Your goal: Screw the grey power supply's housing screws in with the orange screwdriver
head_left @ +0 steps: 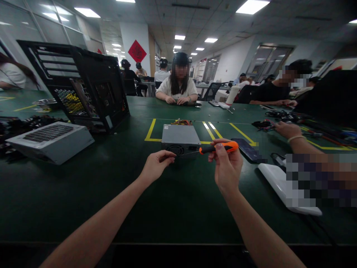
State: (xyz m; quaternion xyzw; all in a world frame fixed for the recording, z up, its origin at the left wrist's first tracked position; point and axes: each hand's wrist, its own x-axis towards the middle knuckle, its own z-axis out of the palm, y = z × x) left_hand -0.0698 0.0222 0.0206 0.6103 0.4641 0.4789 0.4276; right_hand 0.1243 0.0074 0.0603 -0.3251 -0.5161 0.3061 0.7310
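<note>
In my right hand is a screwdriver with an orange and black handle, its thin shaft pointing left. My left hand pinches with thumb and fingertips close to the shaft's tip. Whatever sits in that pinch is too small to make out. Just behind both hands, a grey computer power supply lies on the table, its round fan grille and power socket facing me. Coloured cables stick out at its back.
A black computer case stands at left, behind another power supply. At right lie a dark phone, a white flat device and a co-worker's hand near tangled cables. Another person sits opposite. Yellow tape marks the green table.
</note>
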